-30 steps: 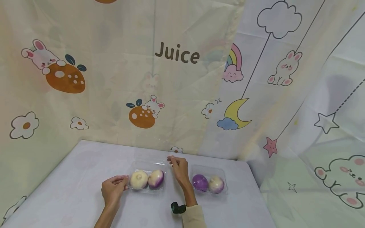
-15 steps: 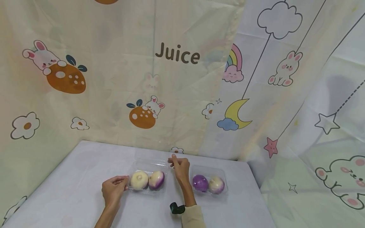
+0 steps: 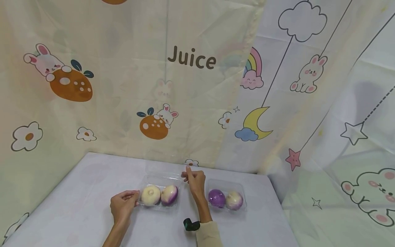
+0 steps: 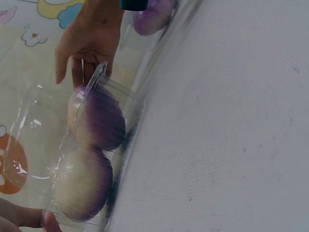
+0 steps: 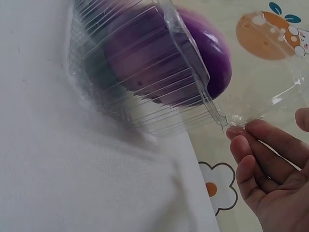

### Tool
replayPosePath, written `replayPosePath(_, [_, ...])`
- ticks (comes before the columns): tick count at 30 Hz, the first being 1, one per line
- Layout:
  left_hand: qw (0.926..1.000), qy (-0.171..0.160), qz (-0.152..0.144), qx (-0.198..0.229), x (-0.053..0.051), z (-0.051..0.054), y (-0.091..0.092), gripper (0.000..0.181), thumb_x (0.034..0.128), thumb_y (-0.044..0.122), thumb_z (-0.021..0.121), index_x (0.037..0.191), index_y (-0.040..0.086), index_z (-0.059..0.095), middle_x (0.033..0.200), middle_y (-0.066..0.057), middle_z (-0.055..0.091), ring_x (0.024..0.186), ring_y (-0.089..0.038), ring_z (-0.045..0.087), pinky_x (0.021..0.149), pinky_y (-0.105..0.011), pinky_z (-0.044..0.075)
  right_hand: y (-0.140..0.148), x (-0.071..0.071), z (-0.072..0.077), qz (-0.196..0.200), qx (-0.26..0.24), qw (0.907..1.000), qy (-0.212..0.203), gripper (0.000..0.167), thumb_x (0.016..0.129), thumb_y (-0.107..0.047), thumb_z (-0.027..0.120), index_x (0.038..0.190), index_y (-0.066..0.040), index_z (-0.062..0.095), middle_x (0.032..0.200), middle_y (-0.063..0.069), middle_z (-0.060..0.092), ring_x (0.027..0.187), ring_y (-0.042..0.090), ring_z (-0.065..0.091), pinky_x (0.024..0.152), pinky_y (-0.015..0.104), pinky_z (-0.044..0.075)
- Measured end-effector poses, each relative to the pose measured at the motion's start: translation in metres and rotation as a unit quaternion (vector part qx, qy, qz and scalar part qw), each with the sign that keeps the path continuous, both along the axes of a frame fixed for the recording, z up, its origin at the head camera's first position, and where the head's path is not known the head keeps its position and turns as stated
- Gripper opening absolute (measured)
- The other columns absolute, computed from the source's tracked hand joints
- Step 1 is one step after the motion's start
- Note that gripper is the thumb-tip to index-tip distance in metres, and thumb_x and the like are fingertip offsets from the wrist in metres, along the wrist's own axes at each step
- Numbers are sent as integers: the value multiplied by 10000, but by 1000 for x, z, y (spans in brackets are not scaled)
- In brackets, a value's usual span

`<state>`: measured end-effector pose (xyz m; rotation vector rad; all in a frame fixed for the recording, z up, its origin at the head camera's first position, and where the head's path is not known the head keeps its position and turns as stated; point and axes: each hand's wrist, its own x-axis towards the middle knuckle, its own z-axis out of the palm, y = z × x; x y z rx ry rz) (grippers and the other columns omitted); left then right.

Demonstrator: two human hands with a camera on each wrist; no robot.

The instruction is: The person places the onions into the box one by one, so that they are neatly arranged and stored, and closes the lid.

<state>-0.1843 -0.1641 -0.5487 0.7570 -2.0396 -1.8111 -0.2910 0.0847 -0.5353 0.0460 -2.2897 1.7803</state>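
Observation:
A clear plastic clamshell box, its lid tipped back, holds two turnips: a mostly white one and a white-and-purple one. My left hand pinches the box's left rim between thumb and finger, as the left wrist view shows. At the box's back right corner is my right hand. Its fingertips touch the plastic by the lid, while the thumb stands apart from them. The right wrist view shows a purple turnip through the ribbed wall.
To the right of my right forearm stands a second clear box with a purple turnip and a white-and-purple turnip. Both boxes sit on a white table. A printed curtain hangs behind its back edge.
My right hand has shifted slightly to the right, and its thumb has lifted away from the fingers. The left hand and the turnips stay where they were.

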Motion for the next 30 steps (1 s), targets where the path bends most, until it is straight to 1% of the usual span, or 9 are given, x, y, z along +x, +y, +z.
replayPosePath(7, [10000, 16, 33, -27, 1, 0, 1, 187, 965, 31, 763, 1083, -114, 766, 762, -34, 782, 580, -98, 668, 504, -190, 598, 0, 0, 2, 12, -98, 10000, -18, 525, 1086, -365, 668, 781, 27, 840, 798, 172, 823, 730, 492, 749, 577, 168, 508])
replayPosePath(11, [9999, -49, 99, -77, 0, 0, 2, 171, 960, 33, 766, 1075, -94, 776, 749, -20, 775, 579, -98, 666, 507, -184, 598, 1, 1, 3, 31, -85, 10000, -39, 538, 1075, -388, 685, 773, 31, 835, 799, 187, 819, 722, 481, 755, 577, 169, 514])
replayPosePath(17, [10000, 38, 49, -73, 1, 0, 2, 180, 960, 31, 761, 1073, -109, 772, 758, -45, 785, 569, -96, 668, 502, -186, 596, 1, 1, 5, 24, 3, 10000, -76, 544, 1068, -411, 691, 765, 15, 842, 816, 238, 807, 721, 470, 758, 575, 170, 512])
replayPosePath(20, [10000, 22, 42, -62, 1, 0, 3, 188, 961, 37, 762, 1078, -109, 770, 764, -46, 786, 571, -97, 668, 504, -193, 601, 1, 1, 6, 17, 7, 10000, -93, 537, 1067, -409, 694, 766, 10, 843, 812, 236, 807, 727, 478, 755, 567, 170, 506])
replayPosePath(25, [9999, -62, 114, -107, 1, 1, 3, 170, 960, 40, 757, 1074, -85, 779, 757, -23, 778, 573, -103, 669, 512, -201, 609, 1, 1, 7, 39, -13, 10000, -66, 519, 1058, -413, 711, 790, 10, 849, 805, 236, 806, 715, 471, 749, 558, 174, 503])
replayPosePath(30, [9999, -47, 103, -77, 1, 1, 3, 179, 963, 43, 758, 1075, -96, 775, 746, -12, 773, 565, -100, 665, 503, -199, 603, 1, 2, 6, 122, -27, 9999, -66, 539, 1053, -448, 710, 808, 11, 850, 808, 225, 811, 719, 454, 753, 571, 183, 529])
